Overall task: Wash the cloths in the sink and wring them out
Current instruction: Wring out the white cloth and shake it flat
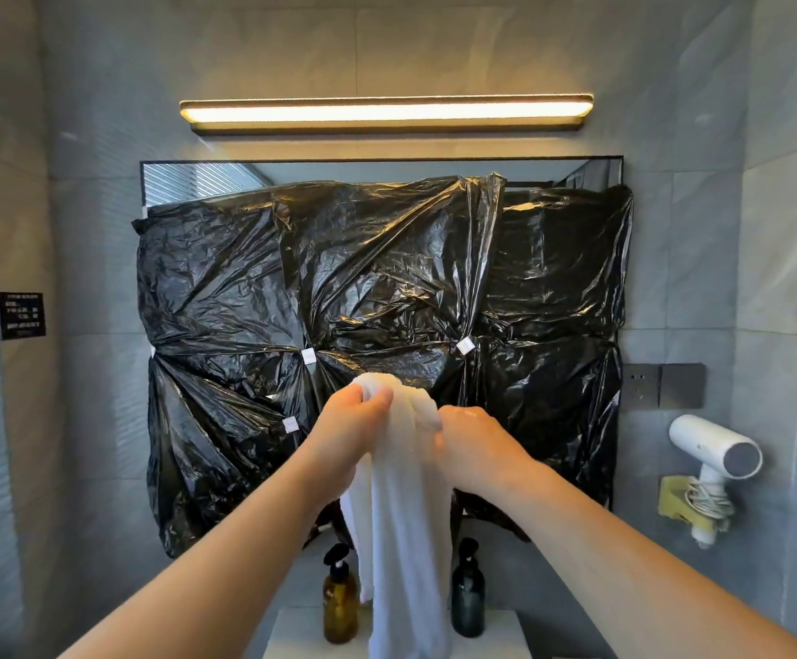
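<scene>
Fingers (380, 398) of the left hand (354, 420) pinch the bunched top of a white cloth (406, 539), and the right hand (470, 439) grips it just below. The cloth hangs down with a brown bottle (339, 606) left of it, a dark bottle (468, 596) right of it, black plastic (387, 278) behind it and a hair dryer (715, 454) farther right.

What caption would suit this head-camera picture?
Raised before the plastic-covered mirror, a white cloth gripped by the left hand and right hand.

white cloth (403, 539), bunched at top, hanging long, above amber & dark bottles
</scene>
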Demonstrator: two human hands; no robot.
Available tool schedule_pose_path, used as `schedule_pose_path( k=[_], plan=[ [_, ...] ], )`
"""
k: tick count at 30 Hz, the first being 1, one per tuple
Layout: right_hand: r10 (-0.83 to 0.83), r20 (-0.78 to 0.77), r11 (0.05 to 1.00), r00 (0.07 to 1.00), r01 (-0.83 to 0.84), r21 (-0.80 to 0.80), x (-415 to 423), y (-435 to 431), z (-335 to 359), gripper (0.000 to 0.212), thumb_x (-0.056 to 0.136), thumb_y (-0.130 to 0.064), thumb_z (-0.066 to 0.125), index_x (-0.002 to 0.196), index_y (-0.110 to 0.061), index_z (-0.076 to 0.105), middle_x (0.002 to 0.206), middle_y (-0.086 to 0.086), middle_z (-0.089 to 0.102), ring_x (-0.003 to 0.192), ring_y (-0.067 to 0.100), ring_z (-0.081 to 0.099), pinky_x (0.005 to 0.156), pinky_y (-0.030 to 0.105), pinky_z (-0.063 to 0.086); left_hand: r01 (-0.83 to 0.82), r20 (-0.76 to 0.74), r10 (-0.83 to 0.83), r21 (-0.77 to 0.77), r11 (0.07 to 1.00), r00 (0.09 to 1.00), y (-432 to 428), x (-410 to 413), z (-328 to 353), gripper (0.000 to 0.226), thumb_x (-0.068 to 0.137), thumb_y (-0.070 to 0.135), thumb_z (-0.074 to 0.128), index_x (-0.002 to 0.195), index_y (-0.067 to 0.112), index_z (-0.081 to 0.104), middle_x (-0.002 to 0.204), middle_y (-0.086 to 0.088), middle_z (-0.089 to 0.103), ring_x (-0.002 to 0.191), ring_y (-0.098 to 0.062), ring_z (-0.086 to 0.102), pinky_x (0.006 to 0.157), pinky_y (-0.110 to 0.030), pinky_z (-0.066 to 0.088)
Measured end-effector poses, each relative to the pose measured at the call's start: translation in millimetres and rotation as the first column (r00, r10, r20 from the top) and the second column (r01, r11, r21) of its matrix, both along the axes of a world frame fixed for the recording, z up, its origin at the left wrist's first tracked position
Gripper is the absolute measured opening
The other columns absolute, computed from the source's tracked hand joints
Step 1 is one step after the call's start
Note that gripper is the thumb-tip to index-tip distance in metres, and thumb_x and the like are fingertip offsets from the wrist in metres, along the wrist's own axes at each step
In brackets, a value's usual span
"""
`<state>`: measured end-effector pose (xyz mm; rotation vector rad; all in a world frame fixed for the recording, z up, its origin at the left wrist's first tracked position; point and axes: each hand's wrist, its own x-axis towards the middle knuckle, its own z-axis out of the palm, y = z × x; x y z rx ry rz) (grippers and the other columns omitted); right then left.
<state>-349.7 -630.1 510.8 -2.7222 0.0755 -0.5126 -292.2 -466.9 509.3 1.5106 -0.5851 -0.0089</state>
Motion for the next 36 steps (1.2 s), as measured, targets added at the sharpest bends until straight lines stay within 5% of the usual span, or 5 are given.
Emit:
schedule_pose_path(
  k=[4, 9, 21, 27, 36],
  plan=[
    [-0.003, -0.149, 0.974, 0.989, 0.037, 0.224, -1, -14, 21, 0.019, 0.091, -0.006, 0.049, 0.086, 0.000, 0.066, 0.093, 0.022, 0.071, 0.085, 0.037, 0.068, 0.071, 0.036, 0.057, 0.127, -0.018, -0.126, 0.235, 0.964, 0.992, 7, 3, 12, 0.026, 0.105, 0.007, 0.042, 0.122, 0.011, 0.061, 0.115, -0.010, 0.073, 0.104, -0.023, 0.071, 0.082, -0.047, 0.059],
    [0.003, -0.068, 0.646, 0.998, 0.050, 0.762, 2, -33, 27, 0.030, 0.089, 0.005, 0.043, 0.079, -0.001, 0.071, 0.072, 0.014, 0.068, 0.066, 0.029, 0.065, 0.061, 0.038, 0.061, 0.059, -0.034, -0.050, 0.365, 0.929, 0.998, 18, 16, 23, 0.019, 0.102, 0.006, 0.053, 0.118, 0.009, 0.062, 0.110, -0.011, 0.075, 0.100, -0.026, 0.074, 0.088, -0.049, 0.059],
    [-0.128, 0.050, 0.303, 0.991, -0.009, 0.953, 31, -86, 39, 0.004, 0.090, -0.002, 0.057, 0.092, -0.003, 0.060, 0.088, 0.014, 0.048, 0.082, 0.027, 0.048, 0.071, 0.037, 0.040, -0.294, -0.120, 0.429, 0.564, 0.772, 0.896, 91, 55, 71, 0.013, 0.096, -0.003, 0.060, 0.108, -0.005, 0.061, 0.108, -0.017, 0.067, 0.085, -0.028, 0.066, 0.069, -0.039, 0.056],
    [-0.086, 0.033, 0.625, 0.996, 0.028, 0.780, 23, -83, 61, 0.012, 0.092, 0.003, 0.061, 0.099, -0.002, 0.070, 0.111, 0.022, 0.066, 0.105, 0.032, 0.064, 0.096, 0.042, 0.052, -0.492, 0.013, 0.565, 0.508, 0.707, 0.825, 90, 71, 64, 0.017, 0.103, 0.000, 0.042, 0.088, 0.001, 0.051, 0.092, -0.019, 0.059, 0.077, -0.034, 0.063, 0.054, -0.044, 0.056],
    [-0.200, 0.095, 0.678, 0.975, 0.068, 0.732, 26, -84, 77, 0.020, 0.092, 0.002, 0.062, 0.102, -0.012, 0.073, 0.115, 0.018, 0.067, 0.110, 0.036, 0.064, 0.092, 0.045, 0.057, -0.529, -0.156, 0.541, 0.117, 0.841, 0.826, 103, 94, 70, 0.009, 0.095, -0.002, 0.063, 0.096, 0.006, 0.059, 0.090, -0.013, 0.057, 0.090, -0.031, 0.056, 0.072, -0.045, 0.056]
  ],
)
